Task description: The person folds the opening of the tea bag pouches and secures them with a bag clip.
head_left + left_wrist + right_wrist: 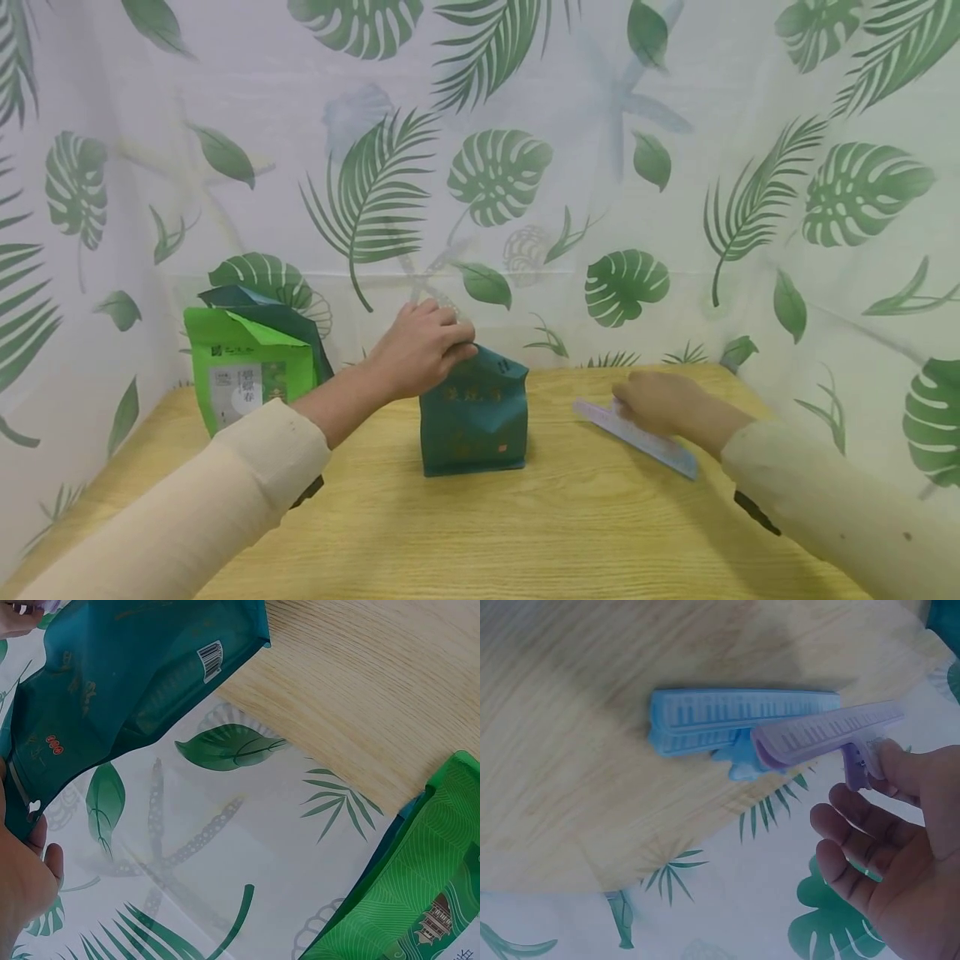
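Left hand [420,350] fingers pinch the teal bag [474,421] top; right hand [900,847] fingers pinch the purple clip [832,735].

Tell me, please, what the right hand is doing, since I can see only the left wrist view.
Observer: The right hand is at the right side of the wooden table, holding a purple clip by its handle.
Operator: Is that the only clip there?
Observer: No, a blue clip lies flat on the table right behind the purple one.
Operator: Thank you. Is the teal bag standing up?
Observer: Yes, the teal bag stands upright mid-table, and the left hand grips its folded top from above.
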Demonstrator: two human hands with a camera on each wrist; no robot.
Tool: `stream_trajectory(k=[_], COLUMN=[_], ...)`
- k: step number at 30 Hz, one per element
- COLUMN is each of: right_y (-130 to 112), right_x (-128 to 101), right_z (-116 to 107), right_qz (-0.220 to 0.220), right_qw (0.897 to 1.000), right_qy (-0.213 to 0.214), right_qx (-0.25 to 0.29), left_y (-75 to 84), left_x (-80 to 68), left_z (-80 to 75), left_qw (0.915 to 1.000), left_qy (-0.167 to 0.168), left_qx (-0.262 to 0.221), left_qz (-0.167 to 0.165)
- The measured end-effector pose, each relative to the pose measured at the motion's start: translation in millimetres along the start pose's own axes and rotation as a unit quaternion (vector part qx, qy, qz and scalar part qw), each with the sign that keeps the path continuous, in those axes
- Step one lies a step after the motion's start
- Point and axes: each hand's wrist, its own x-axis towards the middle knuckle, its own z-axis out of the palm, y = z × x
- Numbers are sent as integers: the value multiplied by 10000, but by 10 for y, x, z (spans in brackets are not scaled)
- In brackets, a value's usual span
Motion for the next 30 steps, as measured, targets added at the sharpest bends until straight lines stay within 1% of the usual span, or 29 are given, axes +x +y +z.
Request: stream_trajectory(k=[2,9,12,15,20,24,30], right_y=[-20,-76,-77,-78,-88,-99,-122], right_x=[29,116,128,140,151,151,132], right_z=[-45,-201,-250,-298,-370,-429,-519], right_qz=[-61,-101,-245,-365,-388,-454,-527], right_qw=[9999,9995,9983,9967,9942,9928,9905], right_qy=[107,290,522,722,974,1093,1230], right_qx=[-8,-18,-46,84,231,170,322], left_y=[-7,-11,-11,-14,-13,-13,-11], left_x=[-5,-3,3,9,9,2,-5], left_z=[5,9,14,18,16,17,13], left_qw=[10000,10000,10000,10000,10000,9999,9999], left_qy=[-5,12,15,-8,23,60,73], left_qx=[-21,-58,-50,-61,-63,-46,-65], left_qz=[-1,2,8,15,53,79,80])
